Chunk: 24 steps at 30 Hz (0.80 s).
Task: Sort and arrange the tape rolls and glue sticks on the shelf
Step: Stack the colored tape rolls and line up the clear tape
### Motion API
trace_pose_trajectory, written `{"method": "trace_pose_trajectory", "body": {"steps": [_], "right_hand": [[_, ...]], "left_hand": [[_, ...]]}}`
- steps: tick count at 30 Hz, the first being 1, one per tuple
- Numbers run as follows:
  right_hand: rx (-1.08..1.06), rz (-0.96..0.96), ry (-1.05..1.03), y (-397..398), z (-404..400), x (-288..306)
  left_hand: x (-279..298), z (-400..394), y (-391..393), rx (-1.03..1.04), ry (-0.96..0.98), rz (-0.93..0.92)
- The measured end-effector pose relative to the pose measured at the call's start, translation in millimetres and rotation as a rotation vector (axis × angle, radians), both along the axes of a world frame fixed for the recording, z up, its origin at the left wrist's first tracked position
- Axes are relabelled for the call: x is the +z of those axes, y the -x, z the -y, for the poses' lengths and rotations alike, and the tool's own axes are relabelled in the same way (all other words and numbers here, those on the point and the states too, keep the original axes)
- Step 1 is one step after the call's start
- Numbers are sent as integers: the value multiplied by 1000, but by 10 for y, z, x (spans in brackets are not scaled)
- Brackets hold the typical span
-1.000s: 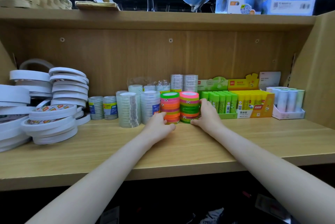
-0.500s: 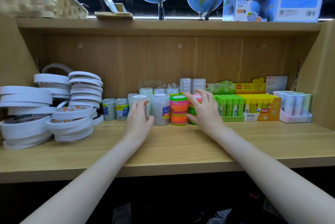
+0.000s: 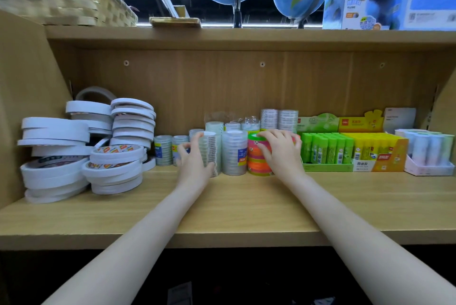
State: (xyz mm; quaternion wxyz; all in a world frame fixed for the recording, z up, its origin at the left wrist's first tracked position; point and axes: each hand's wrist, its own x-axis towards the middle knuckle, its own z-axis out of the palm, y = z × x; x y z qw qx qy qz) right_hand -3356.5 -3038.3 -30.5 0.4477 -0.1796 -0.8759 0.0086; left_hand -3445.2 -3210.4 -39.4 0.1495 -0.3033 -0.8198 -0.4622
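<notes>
Fingers of the left hand (image 3: 195, 159) curl round a stack of clear tape rolls (image 3: 211, 152) on the wooden shelf (image 3: 246, 206). Right hand (image 3: 281, 150) grips the neon tape stacks (image 3: 256, 159), fingers spread over the top. Just right of those fingers stand green glue sticks (image 3: 325, 147), then yellow glue sticks (image 3: 370, 146) in a box printed "固体胶".
</notes>
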Motion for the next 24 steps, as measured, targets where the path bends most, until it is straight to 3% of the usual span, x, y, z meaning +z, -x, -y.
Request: {"method": "trace_pose_trajectory", "body": {"steps": [6,19,21,24], "right_hand": [[-28,87,-64,-46,-39,-43],[-96,182,-169,-46,6,-73],[-59,108,-180,-64,64,-54],[42,-12,-222,-98,224,-13]], "left_hand": [[-32,-91,23,102,76,-78],[-42,35,-27,79,59,-147],[-27,201,-112,93,79,-270],[-45,590,-134,198,171,-679]]}}
